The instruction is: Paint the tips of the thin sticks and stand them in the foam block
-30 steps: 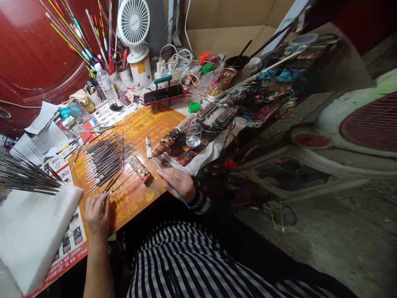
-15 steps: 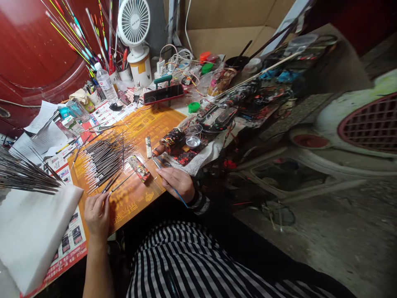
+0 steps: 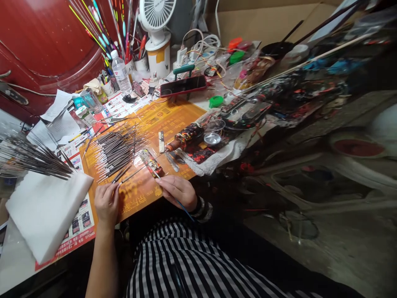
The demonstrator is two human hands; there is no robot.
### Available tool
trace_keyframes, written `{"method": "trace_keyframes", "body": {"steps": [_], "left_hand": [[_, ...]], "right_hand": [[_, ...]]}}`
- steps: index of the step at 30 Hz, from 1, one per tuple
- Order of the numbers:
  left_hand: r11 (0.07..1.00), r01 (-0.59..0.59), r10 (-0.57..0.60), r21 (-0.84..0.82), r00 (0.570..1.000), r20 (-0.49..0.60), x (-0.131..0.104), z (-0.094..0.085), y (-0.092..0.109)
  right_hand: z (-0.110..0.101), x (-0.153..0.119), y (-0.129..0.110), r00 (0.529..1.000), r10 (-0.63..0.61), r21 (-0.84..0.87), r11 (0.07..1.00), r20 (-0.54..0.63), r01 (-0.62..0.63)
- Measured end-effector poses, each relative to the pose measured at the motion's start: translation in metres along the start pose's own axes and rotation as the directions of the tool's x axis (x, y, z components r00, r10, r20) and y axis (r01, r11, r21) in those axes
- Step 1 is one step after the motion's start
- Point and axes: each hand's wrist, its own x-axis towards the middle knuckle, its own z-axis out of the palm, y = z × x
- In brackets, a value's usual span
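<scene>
Shifted beside the block (image 3: 151,162), the right hand (image 3: 180,192) grips a blue tool (image 3: 185,210), the left hand (image 3: 106,201) a stick (image 3: 133,174).

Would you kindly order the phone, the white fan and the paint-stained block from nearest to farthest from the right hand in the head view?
From the right hand:
1. Paint-stained block: ahead and left, on the orange sheet.
2. Phone: propped near the sheet's far edge.
3. White fan: at the back, left of the phone.
</scene>
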Motion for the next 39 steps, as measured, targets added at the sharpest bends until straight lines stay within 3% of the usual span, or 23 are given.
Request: {"method": "trace_keyframes", "body": {"steps": [10,39], "left_hand": [[0.999,-0.031,0.031,-0.007,0.999,-0.038,0.0008,0.0005,0.0038],[0.999,-0.048,0.048,-0.007,0.998,-0.041,0.0024,-0.0008,0.0063]], "right_hand": [[0.0061,0.0007,-0.0043,0.997,0.023,-0.04,0.999,0.078,-0.02],[0.0078,-0.0012,-0.0028,0.996,0.019,-0.018,1.0,0.083,-0.018]]}}
